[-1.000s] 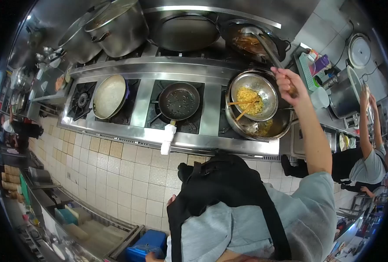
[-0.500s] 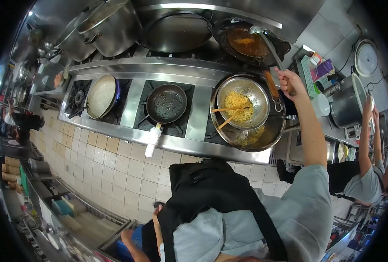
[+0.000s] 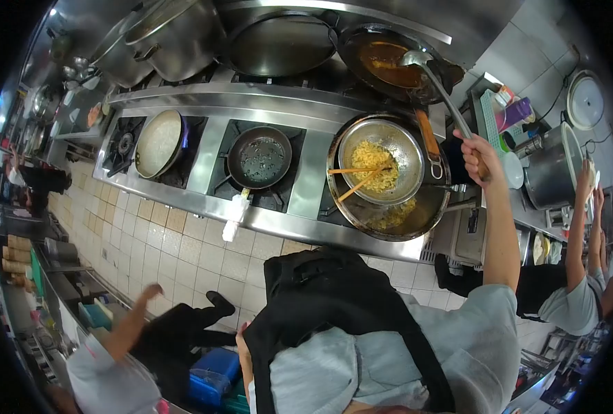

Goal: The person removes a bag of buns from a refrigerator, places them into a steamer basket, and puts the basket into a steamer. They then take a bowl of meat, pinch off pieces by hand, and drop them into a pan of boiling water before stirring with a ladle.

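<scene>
The left hand (image 3: 243, 332) is low beside the black apron (image 3: 320, 293), nearer to the body than the steel bowl (image 3: 408, 146); only a part of it shows, so I cannot tell if it is open or holds something. The steel bowl sits inside a large pan (image 3: 427, 214) and holds yellow food (image 3: 368, 155), with two wooden chopsticks (image 3: 349, 170) leaning in it. To the left of the bowl is a frying pan (image 3: 258, 162), its handle wrapped by a white cloth (image 3: 235, 215).

To the right of the bowl, the right hand (image 3: 481, 159) has its fingers closed around the handle of a ladle (image 3: 449, 103). Just behind the bowl lies a wooden handle (image 3: 427, 134). Farther behind it, the ladle's round end is at the wok (image 3: 351, 58), which contains brown liquid.

The step in hand seems to be work with the ladle at this wok. In my judgement, any next move of the ladle calls for a level round end and a firm grip, because liquid could drip on the wooden handle or into the bowl.
</scene>
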`<state>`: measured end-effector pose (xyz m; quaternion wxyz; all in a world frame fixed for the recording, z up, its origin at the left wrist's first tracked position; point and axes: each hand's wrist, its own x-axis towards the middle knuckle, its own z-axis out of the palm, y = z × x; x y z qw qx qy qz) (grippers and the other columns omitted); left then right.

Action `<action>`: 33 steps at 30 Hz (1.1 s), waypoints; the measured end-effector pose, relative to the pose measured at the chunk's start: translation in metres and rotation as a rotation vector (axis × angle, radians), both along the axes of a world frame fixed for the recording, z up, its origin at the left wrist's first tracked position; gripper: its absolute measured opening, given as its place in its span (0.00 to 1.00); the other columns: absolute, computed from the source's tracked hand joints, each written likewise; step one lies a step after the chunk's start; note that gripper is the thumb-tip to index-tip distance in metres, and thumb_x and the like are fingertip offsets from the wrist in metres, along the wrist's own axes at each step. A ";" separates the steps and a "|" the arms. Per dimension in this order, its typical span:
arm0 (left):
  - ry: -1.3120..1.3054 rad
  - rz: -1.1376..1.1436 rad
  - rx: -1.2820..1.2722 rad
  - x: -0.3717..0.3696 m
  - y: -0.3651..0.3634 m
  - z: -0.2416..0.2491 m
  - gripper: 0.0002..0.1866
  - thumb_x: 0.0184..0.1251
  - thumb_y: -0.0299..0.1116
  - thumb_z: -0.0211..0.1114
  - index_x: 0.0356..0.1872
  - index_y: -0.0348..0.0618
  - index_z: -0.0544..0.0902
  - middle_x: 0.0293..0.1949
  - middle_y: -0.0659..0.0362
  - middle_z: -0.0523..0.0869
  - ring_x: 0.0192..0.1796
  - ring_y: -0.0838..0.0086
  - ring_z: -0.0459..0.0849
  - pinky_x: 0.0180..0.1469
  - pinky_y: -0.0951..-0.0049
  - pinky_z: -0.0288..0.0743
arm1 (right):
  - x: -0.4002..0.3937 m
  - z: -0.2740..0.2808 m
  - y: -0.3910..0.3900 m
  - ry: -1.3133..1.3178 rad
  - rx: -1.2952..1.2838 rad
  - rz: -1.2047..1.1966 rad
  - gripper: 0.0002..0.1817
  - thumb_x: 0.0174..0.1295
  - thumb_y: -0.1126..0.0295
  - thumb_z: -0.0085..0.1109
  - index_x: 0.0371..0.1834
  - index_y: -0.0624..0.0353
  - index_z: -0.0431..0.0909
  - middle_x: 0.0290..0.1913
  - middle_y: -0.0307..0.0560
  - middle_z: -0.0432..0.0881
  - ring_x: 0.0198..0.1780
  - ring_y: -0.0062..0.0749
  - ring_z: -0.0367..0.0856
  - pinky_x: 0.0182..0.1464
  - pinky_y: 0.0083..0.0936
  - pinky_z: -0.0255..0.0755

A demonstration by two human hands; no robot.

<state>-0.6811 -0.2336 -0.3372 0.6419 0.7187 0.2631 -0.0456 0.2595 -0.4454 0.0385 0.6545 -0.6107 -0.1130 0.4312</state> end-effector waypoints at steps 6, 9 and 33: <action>0.257 0.724 -0.070 0.069 -0.111 -0.031 0.32 0.67 0.48 0.68 0.62 0.31 0.75 0.56 0.46 0.84 0.59 0.59 0.82 0.63 0.63 0.74 | -0.016 0.014 -0.014 0.015 0.069 0.044 0.21 0.69 0.72 0.51 0.64 0.66 0.70 0.26 0.33 0.68 0.16 0.10 0.62 0.12 0.11 0.59; 0.389 1.084 -0.101 0.114 -0.142 -0.003 0.36 0.67 0.50 0.69 0.64 0.29 0.73 0.57 0.46 0.83 0.59 0.59 0.82 0.64 0.64 0.74 | -0.018 0.016 -0.011 0.127 0.128 0.071 0.22 0.69 0.72 0.49 0.65 0.68 0.68 0.26 0.34 0.68 0.15 0.10 0.62 0.12 0.11 0.61; 0.430 1.212 -0.157 0.148 -0.174 0.103 0.44 0.67 0.53 0.69 0.68 0.21 0.66 0.59 0.43 0.81 0.60 0.63 0.81 0.62 0.69 0.73 | 0.017 -0.037 0.051 0.113 0.190 -0.030 0.18 0.68 0.69 0.54 0.58 0.66 0.72 0.24 0.32 0.70 0.17 0.13 0.66 0.17 0.11 0.62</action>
